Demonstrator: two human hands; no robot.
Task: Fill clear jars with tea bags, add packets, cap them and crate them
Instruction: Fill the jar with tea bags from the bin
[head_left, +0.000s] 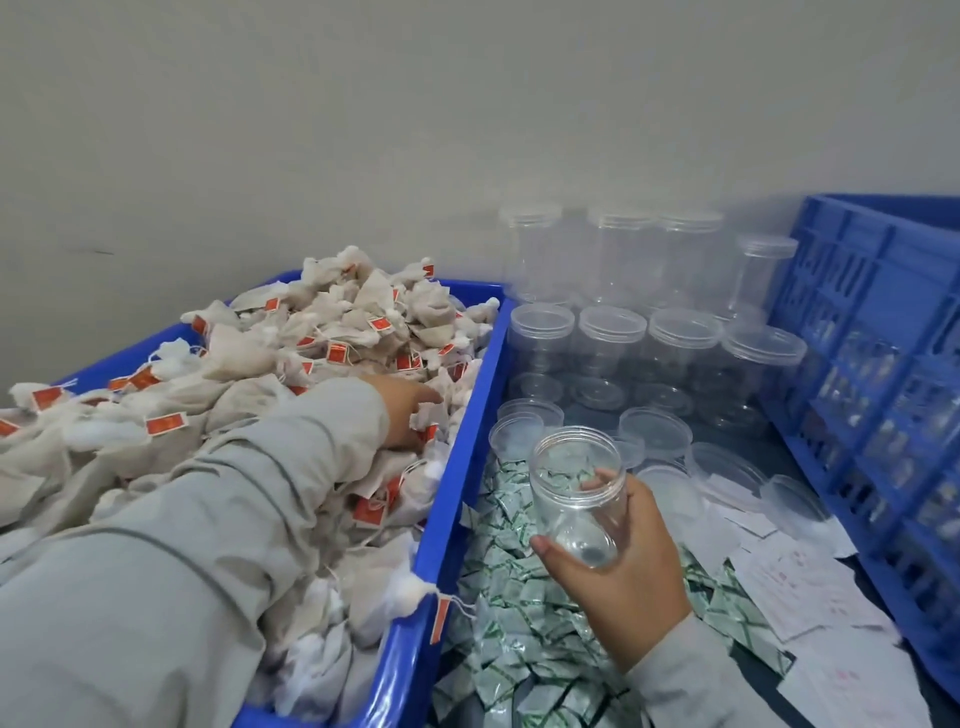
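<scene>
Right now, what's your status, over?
Left hand gripping tea bags in blue bin. Right hand holding empty clear plastic jar. Nothing blocking.

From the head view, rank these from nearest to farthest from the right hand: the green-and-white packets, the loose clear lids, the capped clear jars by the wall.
From the right hand:
1. Green-and-white packets, heaped directly beneath it.
2. Loose clear plastic lids, just beyond it.
3. Capped clear plastic jars, farthest back by the wall.

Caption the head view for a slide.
Left hand digs into tea bags while right hand holds an empty jar.
</scene>
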